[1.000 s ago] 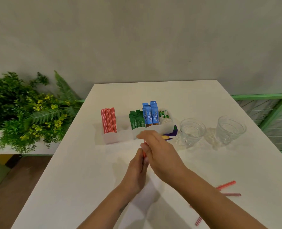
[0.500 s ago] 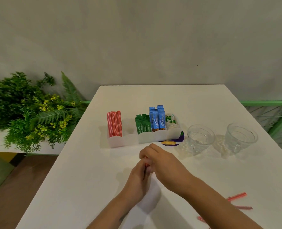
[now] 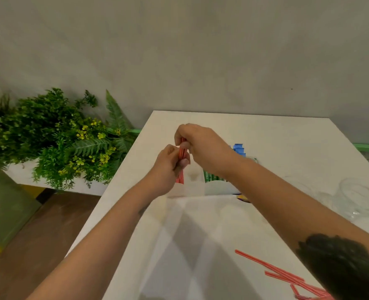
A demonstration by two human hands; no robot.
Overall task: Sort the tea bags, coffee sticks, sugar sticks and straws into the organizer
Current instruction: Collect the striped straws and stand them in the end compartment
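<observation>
Both hands now hold one small bundle of red striped straws [image 3: 181,150] upright, the left hand [image 3: 168,167] curled round its lower part and the right hand [image 3: 198,141] pinching its top; half a second ago the same grip sat low over the near desk [image 3: 211,245], and it has since risen and moved out over the left end of the white organizer [image 3: 192,187], which suggests the bundle is about to drop in with the straws standing there. The arms hide most of the organizer, so only slivers of the blue sticks [image 3: 238,149] and green sticks [image 3: 211,176] show, the glasses [image 3: 361,198] are blurred, and more loose straws [image 3: 287,276] lie on the near right, partly cut off by the frame.
</observation>
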